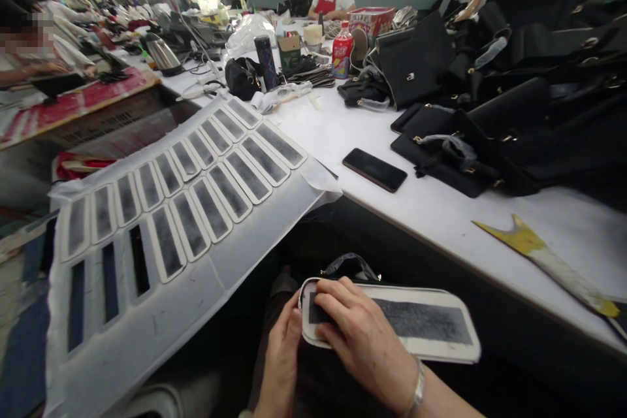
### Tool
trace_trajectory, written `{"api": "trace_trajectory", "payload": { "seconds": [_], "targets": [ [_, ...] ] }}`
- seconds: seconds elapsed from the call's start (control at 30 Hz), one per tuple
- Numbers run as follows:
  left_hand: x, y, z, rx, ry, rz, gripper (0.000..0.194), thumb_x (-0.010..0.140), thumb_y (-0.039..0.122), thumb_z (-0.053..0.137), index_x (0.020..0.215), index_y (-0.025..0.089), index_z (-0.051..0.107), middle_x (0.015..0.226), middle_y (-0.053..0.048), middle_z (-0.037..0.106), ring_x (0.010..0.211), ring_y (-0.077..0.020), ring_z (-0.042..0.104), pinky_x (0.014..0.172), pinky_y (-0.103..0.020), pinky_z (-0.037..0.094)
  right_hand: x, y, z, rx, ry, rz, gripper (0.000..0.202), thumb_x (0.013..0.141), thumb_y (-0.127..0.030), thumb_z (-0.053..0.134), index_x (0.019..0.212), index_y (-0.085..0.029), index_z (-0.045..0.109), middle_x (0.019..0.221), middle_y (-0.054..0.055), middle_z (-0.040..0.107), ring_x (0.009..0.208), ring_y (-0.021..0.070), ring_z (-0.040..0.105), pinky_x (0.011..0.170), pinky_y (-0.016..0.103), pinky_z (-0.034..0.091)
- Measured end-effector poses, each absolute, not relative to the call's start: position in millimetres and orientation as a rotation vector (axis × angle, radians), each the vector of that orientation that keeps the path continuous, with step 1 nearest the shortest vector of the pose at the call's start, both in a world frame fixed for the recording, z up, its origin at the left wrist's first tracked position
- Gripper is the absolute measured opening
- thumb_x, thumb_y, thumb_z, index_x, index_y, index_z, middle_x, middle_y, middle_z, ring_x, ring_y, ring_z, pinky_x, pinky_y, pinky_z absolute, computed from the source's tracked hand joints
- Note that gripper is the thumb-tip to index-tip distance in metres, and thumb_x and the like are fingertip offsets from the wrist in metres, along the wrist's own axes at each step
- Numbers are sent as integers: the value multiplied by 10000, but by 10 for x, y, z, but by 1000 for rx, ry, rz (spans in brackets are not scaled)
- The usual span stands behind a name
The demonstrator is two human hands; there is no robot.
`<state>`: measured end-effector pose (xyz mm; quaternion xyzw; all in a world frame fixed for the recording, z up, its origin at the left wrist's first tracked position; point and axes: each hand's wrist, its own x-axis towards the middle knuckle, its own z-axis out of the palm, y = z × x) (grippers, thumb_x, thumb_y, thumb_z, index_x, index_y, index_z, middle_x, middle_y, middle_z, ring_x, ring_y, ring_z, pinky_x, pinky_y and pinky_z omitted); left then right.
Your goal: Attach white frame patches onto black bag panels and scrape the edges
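A long rounded panel (426,326) with a pale rim and a dark grey middle strip lies across my lap. Behind it shows a black bag's handle (350,261) in clear wrap, with gold-coloured fittings. My left hand (283,339) is closed around the panel's left end, its thumb at the near edge. Across the panel's left part lies my right hand (360,323), its bent fingers pressing on the surface near that end and its thumb on the near rim. The underside, and whether the panel is joined to the bag, is hidden.
To the left, a backing sheet (210,274) carries rows of similar panels (166,241). A phone (375,170), a yellow-tipped tool (553,255) and black bags (519,124) lie on the white table (416,209). A red-labelled bottle (341,51) stands farther back; people sit beyond.
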<state>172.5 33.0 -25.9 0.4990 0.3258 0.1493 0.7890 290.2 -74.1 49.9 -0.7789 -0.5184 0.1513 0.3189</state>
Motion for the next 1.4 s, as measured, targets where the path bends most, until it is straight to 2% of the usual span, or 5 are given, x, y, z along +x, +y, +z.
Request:
{"api": "trace_trajectory", "payload": {
  "seconds": [0.17,0.3,0.97,1.2,1.4],
  "targets": [
    [1633,410,70,1743,770,295,467,819,518,648,1170,210,680,1140,-62,699,1033,-227,659,878,-255,520,2894,-755,479,-2028,-1343,372,258,845,-57,632,1057,-199,597,1190,8,594,1051,209,507,1025,408,404],
    [1694,450,186,2094,707,455,269,910,406,546,922,214,734,867,-33,691,765,-150,649,695,-215,469,2890,-760,474,-2043,-1347,367,282,814,-31,646,1039,-195,602,1170,11,602,1045,219,510,994,410,422],
    [1831,422,199,2263,715,557,267,923,314,515,722,193,643,724,-43,613,668,-161,574,649,-260,360,2904,-722,541,-2123,-1407,346,214,800,-37,652,961,-169,600,1137,32,613,1032,221,521,951,390,460],
    [1732,528,236,1767,603,347,386,950,438,473,706,172,613,757,-28,566,702,-150,527,655,-235,402,2888,-720,546,-2114,-1345,336,205,794,-49,679,942,-170,605,1141,18,617,1033,216,514,969,393,444],
    [1765,431,-7,1090,717,354,249,831,407,686,885,167,645,806,-10,597,765,-147,541,700,-230,439,2861,-729,532,-2098,-1320,316,213,803,-38,657,956,-179,609,1156,7,611,1035,211,504,967,390,442]
  ]
}}
